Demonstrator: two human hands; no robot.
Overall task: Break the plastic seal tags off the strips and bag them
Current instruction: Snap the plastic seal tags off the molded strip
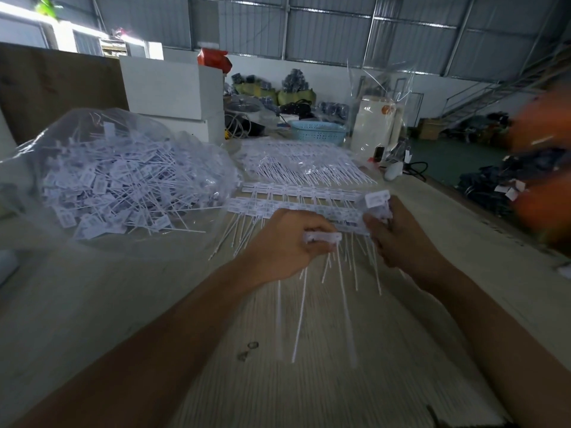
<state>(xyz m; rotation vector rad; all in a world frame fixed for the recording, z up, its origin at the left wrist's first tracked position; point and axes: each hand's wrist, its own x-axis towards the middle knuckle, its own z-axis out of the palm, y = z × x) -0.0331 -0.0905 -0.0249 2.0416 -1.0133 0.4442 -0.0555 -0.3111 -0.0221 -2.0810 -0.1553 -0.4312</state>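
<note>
White plastic seal strips (pixel 278 205) lie in rows across the middle of the table, their thin tails pointing toward me. My left hand (pixel 284 245) grips several loose white tags (pixel 323 236) whose long tails hang down over the table. My right hand (pixel 398 233) holds the right end of the nearest strip, with a tag (pixel 377 199) sticking up above its fingers. A large clear plastic bag (pixel 108 180) at the left is heaped with separated tags.
More strips in clear wrap (pixel 302 162) lie behind the loose rows. A blue basket (pixel 318 132), a white container (pixel 375 125) and a white box (pixel 173 94) stand at the table's far side. A blurred orange shape (pixel 543 168) is at the right edge.
</note>
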